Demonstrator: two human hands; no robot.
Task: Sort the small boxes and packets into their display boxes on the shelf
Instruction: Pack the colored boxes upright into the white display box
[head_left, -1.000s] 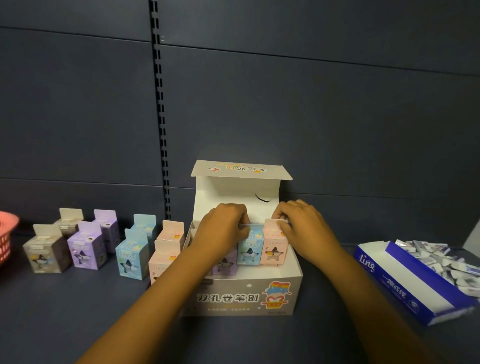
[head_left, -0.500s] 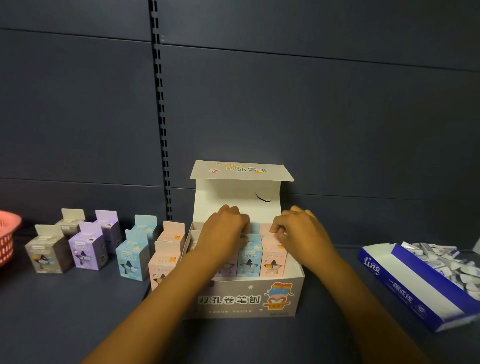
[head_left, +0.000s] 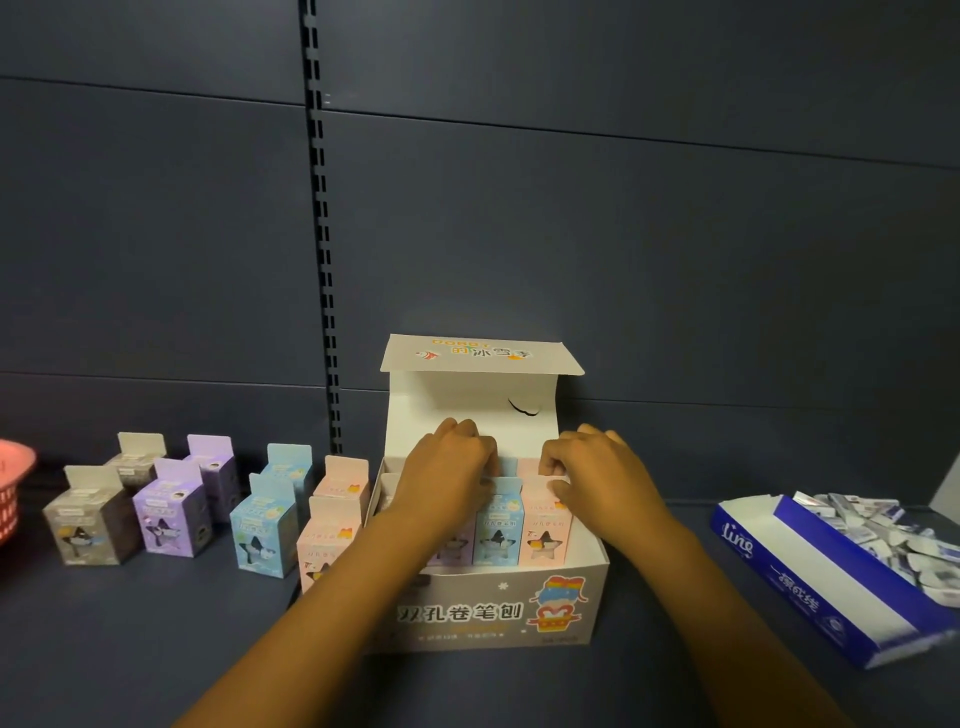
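A grey-white display box (head_left: 498, 613) stands open on the shelf, its lid flap up. In its front row stand a blue small box (head_left: 497, 530) and a pink small box (head_left: 543, 538); a purple one is mostly hidden under my left arm. My left hand (head_left: 449, 470) is inside the display box with its fingers curled over the blue box's top flap. My right hand (head_left: 597, 480) pinches the top flap of the pink box. Loose small boxes stand to the left: grey (head_left: 91, 525), purple (head_left: 174, 514), blue (head_left: 265, 530) and pink (head_left: 330, 535).
A blue display box (head_left: 810, 582) lies at the right, with several white-and-blue packets (head_left: 883, 530) heaped in it. A red basket (head_left: 13, 488) shows at the left edge. The dark back wall with a slotted upright (head_left: 319, 260) rises right behind the boxes.
Both hands have shifted slightly toward the back of the display box, and the blue and pink boxes now sit lower in it.
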